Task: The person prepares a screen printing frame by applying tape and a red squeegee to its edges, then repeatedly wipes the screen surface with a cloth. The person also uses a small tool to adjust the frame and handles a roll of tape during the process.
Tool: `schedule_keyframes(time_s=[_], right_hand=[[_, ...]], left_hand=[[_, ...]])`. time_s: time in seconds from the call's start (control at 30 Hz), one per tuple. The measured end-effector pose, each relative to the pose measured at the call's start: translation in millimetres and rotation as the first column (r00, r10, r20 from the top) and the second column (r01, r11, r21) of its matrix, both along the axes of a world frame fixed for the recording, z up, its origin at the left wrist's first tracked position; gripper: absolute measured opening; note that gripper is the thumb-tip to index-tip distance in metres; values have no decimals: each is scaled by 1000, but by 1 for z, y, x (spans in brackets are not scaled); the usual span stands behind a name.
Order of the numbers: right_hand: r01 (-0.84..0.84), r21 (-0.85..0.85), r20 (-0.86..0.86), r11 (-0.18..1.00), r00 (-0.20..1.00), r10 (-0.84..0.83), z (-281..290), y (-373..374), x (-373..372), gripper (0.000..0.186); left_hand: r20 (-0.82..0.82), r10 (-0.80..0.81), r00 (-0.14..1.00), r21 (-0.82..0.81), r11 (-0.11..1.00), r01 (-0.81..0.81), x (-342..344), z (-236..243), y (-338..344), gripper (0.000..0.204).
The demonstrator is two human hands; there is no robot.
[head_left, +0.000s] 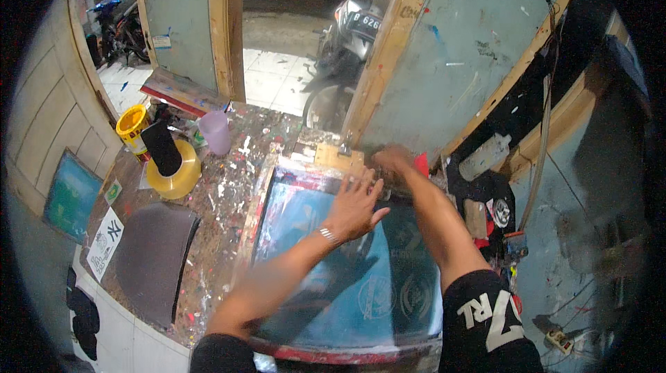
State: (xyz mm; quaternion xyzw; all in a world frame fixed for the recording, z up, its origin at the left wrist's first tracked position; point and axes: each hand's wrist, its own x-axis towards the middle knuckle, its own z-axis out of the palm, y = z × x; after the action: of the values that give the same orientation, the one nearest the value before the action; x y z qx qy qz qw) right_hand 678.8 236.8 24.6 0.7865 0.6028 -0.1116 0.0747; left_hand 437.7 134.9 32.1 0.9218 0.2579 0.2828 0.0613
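Wide-fingered left hand [352,208] over the blue screen [333,303], blurry right hand [393,162] near its far edge, grip indiscernible

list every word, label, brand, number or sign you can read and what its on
I won't copy out wording or numbers, only say where they stand:
Motorcycle number plate: pale characters, cut off by the door post.
Black right sleeve: large white characters.
White sheet: dark logos and lettering, partly too small to read.
Blue printing screen: faint emblems and lettering, too blurred to read.
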Motion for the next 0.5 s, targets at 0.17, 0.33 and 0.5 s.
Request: schedule_keyframes(time_s=[0.17,0.33,0.5], right_hand=[[301,46,142,952,942,-305,51,-32,-51,41],[134,-1,-57,991,989,-134,39,-7,-10,40],[-9,-160,-74,987,997,-3,11,12,22,37]], left_hand=[[26,12,1000,-254,967,-5,-179,83,-78,54],[2,514,858,-467,759,-454,-323,56,-184,57],[66,759,648,-558,567,-606,-362,-12,-244,56]])
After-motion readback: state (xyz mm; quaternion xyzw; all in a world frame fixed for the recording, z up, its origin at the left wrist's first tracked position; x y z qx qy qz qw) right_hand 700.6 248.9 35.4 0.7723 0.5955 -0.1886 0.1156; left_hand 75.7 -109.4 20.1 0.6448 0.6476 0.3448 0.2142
